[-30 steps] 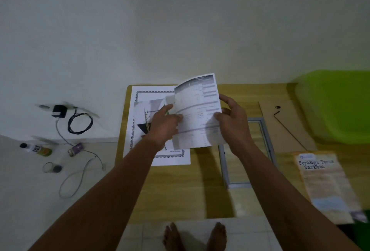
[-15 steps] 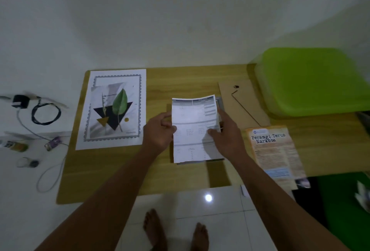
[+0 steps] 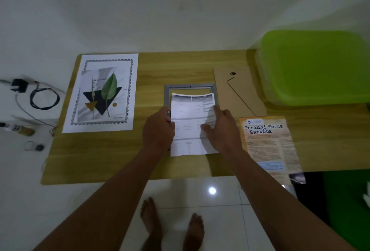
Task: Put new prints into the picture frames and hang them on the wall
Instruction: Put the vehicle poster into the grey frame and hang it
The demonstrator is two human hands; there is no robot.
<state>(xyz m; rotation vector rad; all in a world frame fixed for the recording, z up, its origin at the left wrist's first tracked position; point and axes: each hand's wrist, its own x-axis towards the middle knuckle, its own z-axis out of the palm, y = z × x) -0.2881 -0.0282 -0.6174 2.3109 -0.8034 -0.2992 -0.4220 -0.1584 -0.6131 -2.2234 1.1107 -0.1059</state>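
A grey picture frame [image 3: 189, 87] lies flat on the wooden table [image 3: 152, 70]. A white printed sheet [image 3: 188, 110] lies over it, covering all but the frame's far edge. My left hand [image 3: 159, 130] pinches the sheet's left edge. My right hand [image 3: 221, 128] rests on its right side, fingers spread over the paper. The frame's brown backing board [image 3: 238, 92] lies just to the right. A leaf print [image 3: 102, 92] lies at the table's left end, and an orange poster [image 3: 269, 144] lies at the front right.
A green plastic bin [image 3: 316, 66] stands at the table's right end against the wall. On the floor to the left lie a charger with a coiled cable [image 3: 40, 98] and a small bottle [image 3: 18, 128]. My bare feet [image 3: 172, 228] stand on white tiles.
Both hands have brought the raised sheet down onto the grey frame. The view has tilted and shifted right, showing more of the table and the bin.
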